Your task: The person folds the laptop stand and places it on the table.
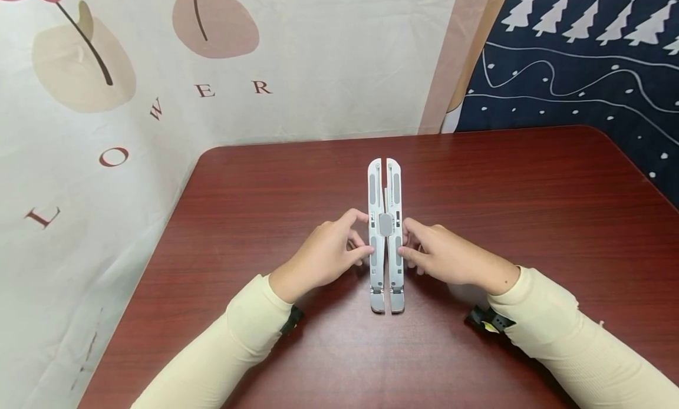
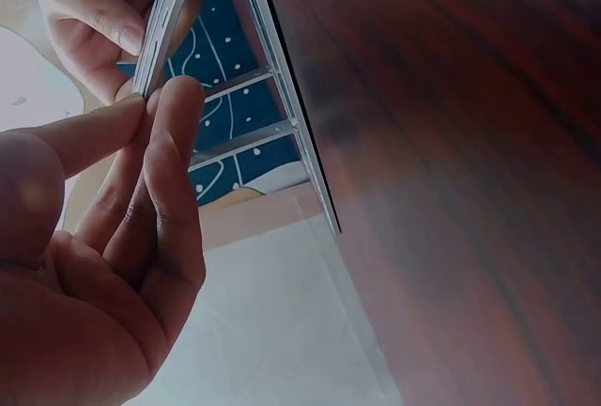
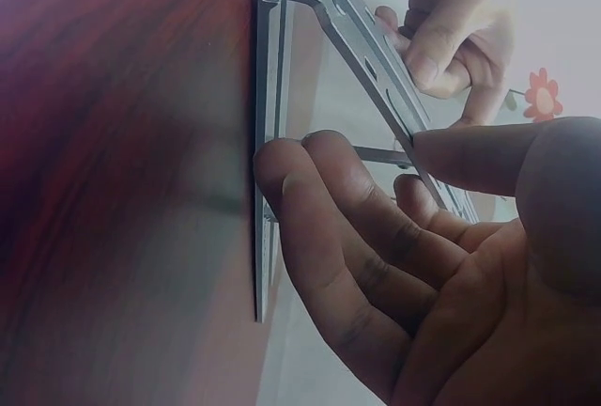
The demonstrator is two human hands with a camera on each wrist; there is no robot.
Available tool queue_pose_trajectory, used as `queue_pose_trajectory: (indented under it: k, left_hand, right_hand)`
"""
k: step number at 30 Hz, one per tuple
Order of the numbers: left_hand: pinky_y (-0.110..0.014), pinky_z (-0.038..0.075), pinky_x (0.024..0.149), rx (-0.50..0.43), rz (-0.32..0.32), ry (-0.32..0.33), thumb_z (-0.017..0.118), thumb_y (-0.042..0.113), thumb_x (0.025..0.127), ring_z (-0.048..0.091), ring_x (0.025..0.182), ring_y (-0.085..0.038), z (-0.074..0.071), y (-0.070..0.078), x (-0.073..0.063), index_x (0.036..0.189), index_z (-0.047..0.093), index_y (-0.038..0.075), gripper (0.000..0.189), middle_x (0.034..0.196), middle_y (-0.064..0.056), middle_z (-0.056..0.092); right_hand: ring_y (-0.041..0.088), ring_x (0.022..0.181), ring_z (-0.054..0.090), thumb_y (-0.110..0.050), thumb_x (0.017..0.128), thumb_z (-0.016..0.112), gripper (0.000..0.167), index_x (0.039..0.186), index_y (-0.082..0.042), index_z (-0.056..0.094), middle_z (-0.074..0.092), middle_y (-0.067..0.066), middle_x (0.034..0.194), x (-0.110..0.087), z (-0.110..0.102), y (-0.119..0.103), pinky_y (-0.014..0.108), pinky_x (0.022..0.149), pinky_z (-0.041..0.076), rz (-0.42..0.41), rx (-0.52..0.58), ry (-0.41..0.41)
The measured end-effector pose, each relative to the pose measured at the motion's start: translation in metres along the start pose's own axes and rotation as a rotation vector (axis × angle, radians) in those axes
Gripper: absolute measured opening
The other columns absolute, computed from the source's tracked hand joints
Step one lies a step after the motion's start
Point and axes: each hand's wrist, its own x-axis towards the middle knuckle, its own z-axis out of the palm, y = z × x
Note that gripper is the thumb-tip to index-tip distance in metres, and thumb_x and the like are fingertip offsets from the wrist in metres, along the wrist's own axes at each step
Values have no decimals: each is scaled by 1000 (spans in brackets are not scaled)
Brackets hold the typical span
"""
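A silver folding laptop stand [image 1: 386,225] stands on the table with its two long arms close together, side by side. My left hand [image 1: 335,250] pinches its left arm between thumb and fingers. On the other side, my right hand [image 1: 440,253] grips the right arm with its thumb on top. Seen from the right wrist, the stand's upper arms [image 3: 362,68] slope up from the base bars [image 3: 266,180], which lie against the tabletop. Short struts [image 2: 246,145] link base and upper arms in the left wrist view.
The dark red wooden table [image 1: 265,185] surrounds the stand. Behind it hang a pale cloth [image 1: 329,55] with printed letters and a navy cloth [image 1: 573,79] with white trees. Dark wrist straps [image 1: 490,320] sit at both cuffs.
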Motion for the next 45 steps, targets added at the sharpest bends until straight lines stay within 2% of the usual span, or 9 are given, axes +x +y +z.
queue_pose_trajectory:
  k: [8,26,36,45]
  left_hand:
    - [-29,54,75,-3,28,-11,74,18,91,71,64,-10,1,0,0,133,47,9,51,78,3,76]
    - [-30,53,75,12,37,-6,75,18,91,70,63,-9,2,0,0,133,48,10,50,77,4,75]
    - [-29,53,75,38,42,-5,75,19,90,62,59,4,1,1,0,133,48,10,51,79,4,76]
    - [-27,53,74,56,49,-3,75,19,90,61,60,5,2,1,0,133,48,11,51,78,7,75]
  right_hand:
    - [12,57,63,-10,100,57,8,101,-9,50,70,5,75,-1,0,0,27,53,52,-15,1,4]
    - [11,57,62,-10,99,59,9,100,-8,50,69,4,74,-2,2,-2,26,53,51,-31,-5,14]
    - [9,57,61,-10,99,59,10,100,-7,50,69,4,74,-3,1,-3,25,53,50,-44,4,17]
    - [9,56,61,-11,99,59,10,99,-7,50,69,3,74,-3,2,-4,24,53,50,-46,0,19]
